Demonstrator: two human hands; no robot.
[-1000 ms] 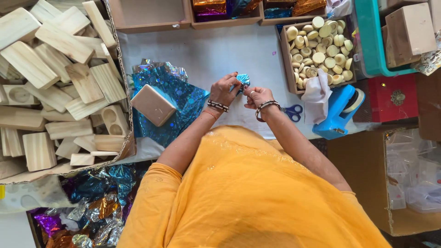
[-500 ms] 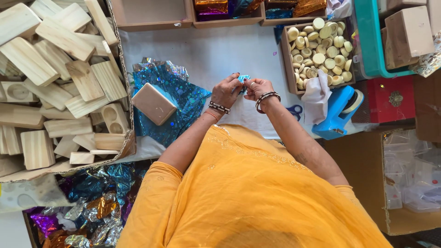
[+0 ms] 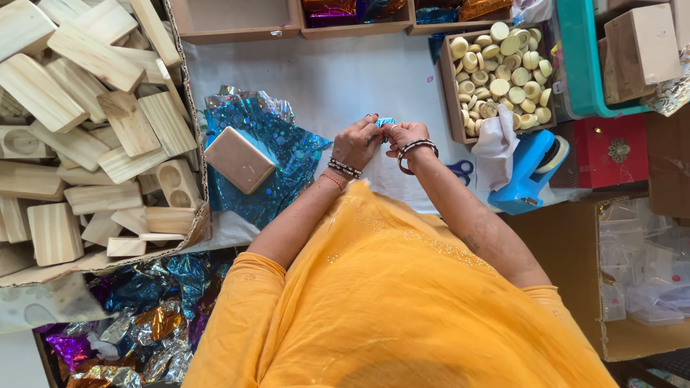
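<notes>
Small piece of shiny blue foil (image 3: 384, 122) pinched between the fingertips of both hands, just above the white-covered table (image 3: 338, 79), at the middle of the view. Left hand (image 3: 357, 141) curled, knuckles up, grip closed on the left edge of the foil; beaded bracelets at the wrist. Right hand (image 3: 406, 136) close against it, fingers bent inward, grip closed on the right edge of the same foil; dark bangles at the wrist. Hands touching or nearly so, with only a sliver of blue showing between them. Cannot tell what, if anything, sits inside the foil. Both forearms angled up from the orange garment (image 3: 402, 302), elbows apart, wrists converging.

Just left of the hands, a sheet of blue sequinned foil (image 3: 287, 154) spread on the table, with a pale rectangular wooden block (image 3: 239, 159) lying on it. Farther left, a cardboard tray heaped with pale wooden moulds (image 3: 79, 122). To the right, a cardboard box of small round cream-coloured pieces (image 3: 503, 61), a white cloth (image 3: 496, 140), blue-handled scissors (image 3: 460, 171) and a blue plastic tape dispenser (image 3: 528, 169).
</notes>
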